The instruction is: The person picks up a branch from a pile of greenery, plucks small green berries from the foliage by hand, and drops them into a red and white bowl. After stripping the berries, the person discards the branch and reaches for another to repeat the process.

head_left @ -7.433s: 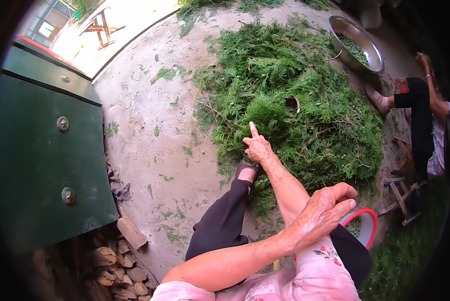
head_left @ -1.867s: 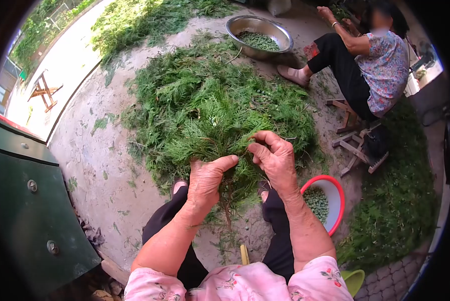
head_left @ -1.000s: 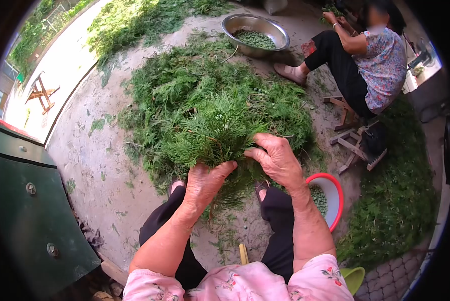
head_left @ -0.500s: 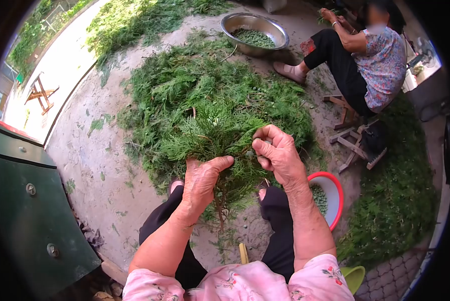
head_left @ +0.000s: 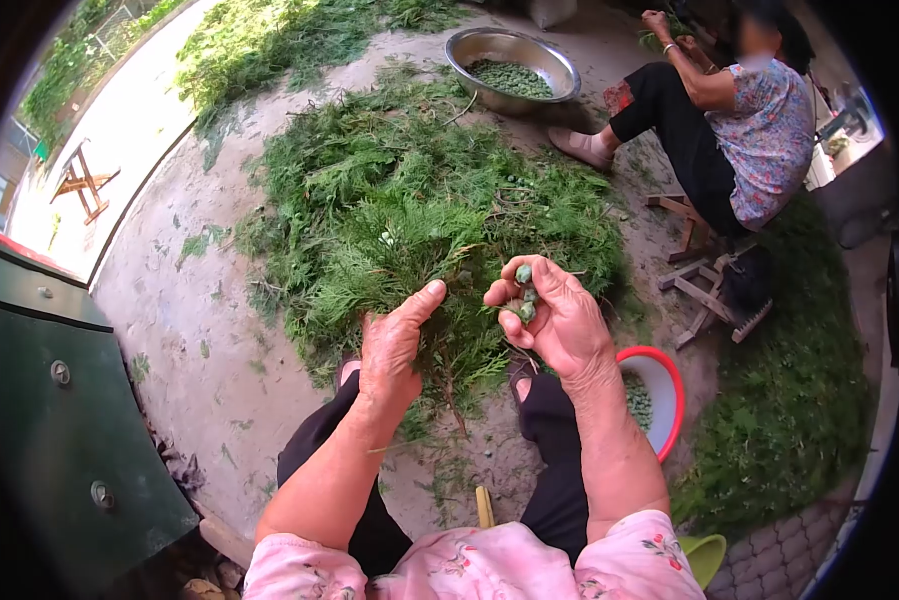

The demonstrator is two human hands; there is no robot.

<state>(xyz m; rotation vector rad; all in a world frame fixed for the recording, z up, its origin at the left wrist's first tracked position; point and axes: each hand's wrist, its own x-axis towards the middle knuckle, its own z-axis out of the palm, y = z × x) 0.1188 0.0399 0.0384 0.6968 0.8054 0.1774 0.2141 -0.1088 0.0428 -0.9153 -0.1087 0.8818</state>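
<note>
My left hand (head_left: 389, 352) is closed around a leafy evergreen branch (head_left: 389, 262), its thumb lying along the top and its twiggy stem hanging below. My right hand (head_left: 571, 328), just to the right of the branch and apart from it, has its fingers curled around several small green cones (head_left: 527, 303). Beneath both hands spreads a pile of cut evergreen sprigs (head_left: 339, 160) on the concrete floor. Close to my right forearm stands a red-rimmed white basin (head_left: 673, 405) with green cones inside.
A wide metal basin (head_left: 459, 45) of green cones stands beyond the pile. At the right a person (head_left: 769, 130) sits holding sprigs, near wooden stools (head_left: 709, 295). More greenery (head_left: 779, 440) lies at the right, and a dark green cabinet (head_left: 59, 430) stands at the left.
My right hand has drawn back slightly from the branch and turned, showing several cones in its fingers. The branch has shifted a little in my left hand.
</note>
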